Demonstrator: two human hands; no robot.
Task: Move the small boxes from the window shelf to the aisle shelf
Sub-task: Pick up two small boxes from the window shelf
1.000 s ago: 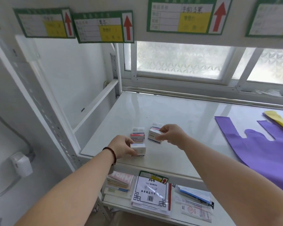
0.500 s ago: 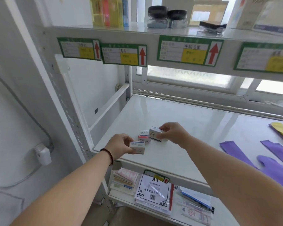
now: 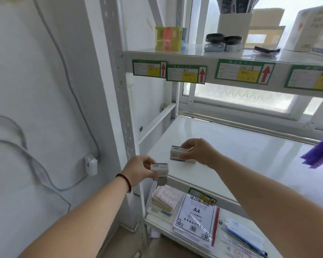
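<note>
My left hand grips a small white box with a blue stripe, held just past the front left corner of the white window shelf. My right hand holds a second small white box lifted a little above the shelf surface. A sliver of another small box shows on the shelf under my right hand, mostly hidden. Both arms reach in from the bottom of the view.
A purple bag lies at the shelf's right edge. The upper shelf carries yellow boxes, dark jars and green labels. Below are an A4 paper pack and notebooks. A perforated upright stands left.
Both hands have lifted their boxes off the shelf and drawn them toward the front edge. The view has tilted up, showing the upper shelf.
</note>
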